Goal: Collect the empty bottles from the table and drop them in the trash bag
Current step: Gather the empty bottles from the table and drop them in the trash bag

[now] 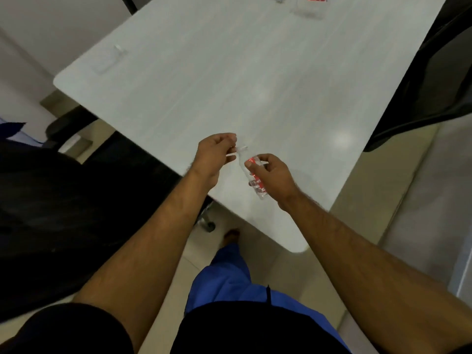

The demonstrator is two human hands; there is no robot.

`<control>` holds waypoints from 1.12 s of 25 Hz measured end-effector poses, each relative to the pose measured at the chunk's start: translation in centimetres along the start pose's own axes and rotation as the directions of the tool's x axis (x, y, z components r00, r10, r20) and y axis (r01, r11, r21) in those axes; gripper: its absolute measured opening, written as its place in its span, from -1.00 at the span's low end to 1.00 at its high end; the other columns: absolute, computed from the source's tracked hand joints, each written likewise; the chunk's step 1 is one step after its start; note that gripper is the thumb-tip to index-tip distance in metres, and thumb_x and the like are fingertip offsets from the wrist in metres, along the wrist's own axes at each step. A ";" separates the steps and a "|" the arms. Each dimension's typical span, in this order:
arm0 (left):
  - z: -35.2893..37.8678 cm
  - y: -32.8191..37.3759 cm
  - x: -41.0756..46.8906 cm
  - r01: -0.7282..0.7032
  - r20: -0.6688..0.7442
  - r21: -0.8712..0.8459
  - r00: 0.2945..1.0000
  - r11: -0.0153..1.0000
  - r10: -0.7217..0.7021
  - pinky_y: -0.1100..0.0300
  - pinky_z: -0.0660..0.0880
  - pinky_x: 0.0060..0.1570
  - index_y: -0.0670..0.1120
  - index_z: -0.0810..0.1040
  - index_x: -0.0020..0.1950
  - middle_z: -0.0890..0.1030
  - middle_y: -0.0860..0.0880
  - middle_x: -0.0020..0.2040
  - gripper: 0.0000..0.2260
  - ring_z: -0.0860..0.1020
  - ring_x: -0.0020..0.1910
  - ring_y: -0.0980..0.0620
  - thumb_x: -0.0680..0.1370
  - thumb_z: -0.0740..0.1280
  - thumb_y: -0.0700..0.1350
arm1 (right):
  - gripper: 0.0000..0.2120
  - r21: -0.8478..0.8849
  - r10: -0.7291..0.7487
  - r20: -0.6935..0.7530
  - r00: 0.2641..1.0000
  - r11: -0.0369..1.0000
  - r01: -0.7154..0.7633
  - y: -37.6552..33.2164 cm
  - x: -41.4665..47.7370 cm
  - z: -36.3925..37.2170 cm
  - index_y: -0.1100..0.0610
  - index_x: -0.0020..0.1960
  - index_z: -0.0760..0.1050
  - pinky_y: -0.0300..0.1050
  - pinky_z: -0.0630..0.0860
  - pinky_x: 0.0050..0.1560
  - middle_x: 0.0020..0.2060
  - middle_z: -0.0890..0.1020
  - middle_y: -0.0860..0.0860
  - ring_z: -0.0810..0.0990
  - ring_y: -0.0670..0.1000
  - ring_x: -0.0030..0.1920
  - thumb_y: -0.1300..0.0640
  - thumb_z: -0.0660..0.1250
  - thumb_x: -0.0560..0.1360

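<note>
A small clear plastic bottle (pixel 255 181) with a red label is held above the near part of the white table (pixel 229 80). My right hand (pixel 270 175) grips its body. My left hand (pixel 214 154) pinches the white cap end at the bottle's neck. A second clear bottle (pixel 108 60) lies on its side near the table's far left corner. A third bottle with a red label (pixel 310 6) lies at the far right edge of the table, blurred. A large black bag (pixel 51 213) sits on the left beside me.
A black office chair (pixel 434 80) stands along the table's right side. Another chair base with a caster (pixel 208 224) sits under the table's near edge. Beige floor tiles (pixel 357 200) surround the table. My blue trouser leg and foot are below.
</note>
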State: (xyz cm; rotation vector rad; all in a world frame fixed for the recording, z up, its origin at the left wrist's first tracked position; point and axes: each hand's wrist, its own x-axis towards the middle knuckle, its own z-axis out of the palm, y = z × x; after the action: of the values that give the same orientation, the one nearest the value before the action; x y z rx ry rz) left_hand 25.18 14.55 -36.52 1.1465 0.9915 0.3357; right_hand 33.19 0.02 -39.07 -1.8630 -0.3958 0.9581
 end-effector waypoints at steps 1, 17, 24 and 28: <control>0.1 -0.5 -3.0 -0.032 -0.008 -0.021 0.999 0.999 0.032 0.15 0.57 -0.06 -0.16 0.64 0.09 0.64 -0.02 -0.11 -0.87 0.60 -0.10 0.03 0.58 0.34 -0.20 | -0.55 0.026 -0.033 0.029 0.999 0.999 0.032 0.4 -2.4 -0.1 0.03 0.25 0.49 0.02 0.67 0.05 0.10 0.65 0.02 0.69 0.11 0.02 -0.19 0.41 0.47; -13.9 -6.7 -38.7 -0.248 -0.501 -0.237 0.860 0.939 0.101 0.24 0.58 -0.32 -0.19 0.64 -0.02 0.65 -0.09 -0.21 -0.93 0.62 -0.31 0.06 0.54 0.38 -0.23 | -0.58 -0.309 -0.521 0.227 0.823 0.763 0.568 1.6 -32.8 13.2 -0.14 0.11 0.52 -0.09 0.62 -0.24 -0.14 0.66 -0.16 0.66 -0.14 -0.22 -0.35 0.40 0.37; -34.9 -11.8 -51.7 -0.344 -0.365 -0.442 0.912 0.828 0.184 0.13 0.60 0.05 -0.19 0.61 0.16 0.69 -0.13 0.05 -0.80 0.67 0.03 -0.02 0.56 0.31 -0.24 | -0.58 0.111 0.043 0.935 0.351 0.906 -0.409 0.6 -42.6 30.7 0.14 0.09 0.61 -0.16 0.48 -0.39 -0.20 0.59 0.08 0.57 0.02 -0.35 -0.18 0.30 0.46; -45.5 -14.0 -55.2 -0.413 -0.536 -0.384 0.828 0.826 0.165 0.15 0.62 -0.06 -0.13 0.66 0.04 0.72 -0.10 -0.05 -0.86 0.67 -0.04 -0.02 0.59 0.30 -0.19 | -0.59 0.049 0.049 0.918 0.392 0.970 -0.236 -0.3 -47.8 42.5 0.19 0.13 0.53 -0.14 0.46 -0.34 -0.20 0.60 0.08 0.57 0.02 -0.32 -0.14 0.26 0.55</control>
State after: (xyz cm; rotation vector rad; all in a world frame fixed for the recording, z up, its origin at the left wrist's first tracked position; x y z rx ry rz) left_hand -45.02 -1.40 -25.08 0.7524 1.0679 1.1159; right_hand -29.46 -3.87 -27.02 -1.0208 -0.7755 2.0733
